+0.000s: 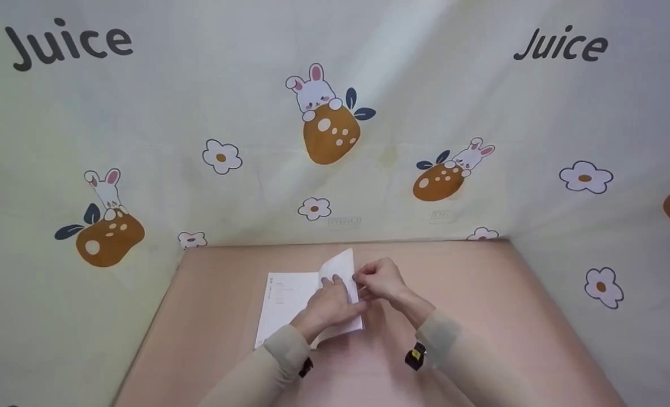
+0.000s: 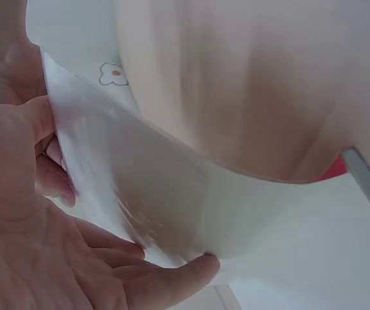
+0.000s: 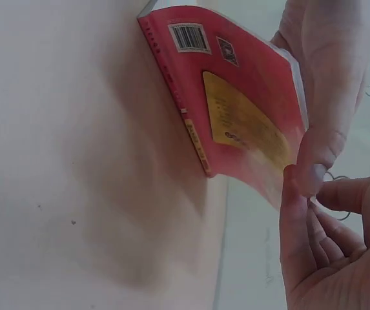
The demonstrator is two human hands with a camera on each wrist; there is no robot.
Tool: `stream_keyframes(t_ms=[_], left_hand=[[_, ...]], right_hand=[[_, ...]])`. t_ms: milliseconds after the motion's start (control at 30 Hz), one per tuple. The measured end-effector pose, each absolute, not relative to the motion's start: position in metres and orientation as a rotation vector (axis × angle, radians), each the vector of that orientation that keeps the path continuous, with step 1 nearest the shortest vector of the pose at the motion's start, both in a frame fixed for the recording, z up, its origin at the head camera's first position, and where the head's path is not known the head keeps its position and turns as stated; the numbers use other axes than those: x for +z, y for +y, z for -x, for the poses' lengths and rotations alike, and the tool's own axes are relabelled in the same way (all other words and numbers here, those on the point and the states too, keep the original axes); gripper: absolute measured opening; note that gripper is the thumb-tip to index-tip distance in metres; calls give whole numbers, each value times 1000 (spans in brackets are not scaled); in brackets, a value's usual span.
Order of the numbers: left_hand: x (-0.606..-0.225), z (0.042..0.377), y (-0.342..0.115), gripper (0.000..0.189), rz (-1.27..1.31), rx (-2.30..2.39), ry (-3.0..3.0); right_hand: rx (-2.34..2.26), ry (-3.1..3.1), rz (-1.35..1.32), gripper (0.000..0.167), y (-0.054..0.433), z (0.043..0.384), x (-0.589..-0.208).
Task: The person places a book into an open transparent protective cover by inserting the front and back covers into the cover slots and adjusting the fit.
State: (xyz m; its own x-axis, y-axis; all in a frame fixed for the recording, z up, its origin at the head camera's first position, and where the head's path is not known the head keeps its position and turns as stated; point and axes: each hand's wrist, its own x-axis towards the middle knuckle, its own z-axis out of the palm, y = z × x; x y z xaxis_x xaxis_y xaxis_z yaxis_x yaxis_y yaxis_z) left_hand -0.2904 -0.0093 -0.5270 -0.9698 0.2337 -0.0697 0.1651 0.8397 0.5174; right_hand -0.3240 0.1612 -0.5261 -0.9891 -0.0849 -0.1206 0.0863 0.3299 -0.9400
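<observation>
An open book (image 1: 289,299) with white pages lies on the table, its right half raised and bowed. Its pinkish-red cover (image 3: 249,84), with a barcode and a yellow patch, shows from below in the right wrist view. Across the raised page (image 2: 165,187) my left hand (image 1: 329,305) holds that half, fingertips on the paper and thumb at the outer edge. My right hand (image 1: 383,280) pinches the same outer edge between thumb and index finger. Both hands meet there, the left thumb tip right beside the right fingertips.
The pinkish table top (image 1: 216,294) extends around the book on every side. Pale cloth walls (image 1: 244,203) printed with rabbits, fruit and flowers stand behind it and at both sides. Dark wrist devices (image 1: 415,356) sit under the light sleeves.
</observation>
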Motion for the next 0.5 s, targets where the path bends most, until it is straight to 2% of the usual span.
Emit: stream_keyframes(t_ms=[133, 333, 500], left_hand=[[-523, 293, -15, 106, -371, 802, 2880], [-518, 296, -25, 51, -434, 903, 2848], [-512, 298, -31, 35, -411, 946, 2817]], right_hand=[[-1688, 2497, 97, 18, 162, 322, -524], [-1579, 2616, 162, 18, 167, 322, -524], [-1494, 2711, 238, 16, 170, 321, -524]])
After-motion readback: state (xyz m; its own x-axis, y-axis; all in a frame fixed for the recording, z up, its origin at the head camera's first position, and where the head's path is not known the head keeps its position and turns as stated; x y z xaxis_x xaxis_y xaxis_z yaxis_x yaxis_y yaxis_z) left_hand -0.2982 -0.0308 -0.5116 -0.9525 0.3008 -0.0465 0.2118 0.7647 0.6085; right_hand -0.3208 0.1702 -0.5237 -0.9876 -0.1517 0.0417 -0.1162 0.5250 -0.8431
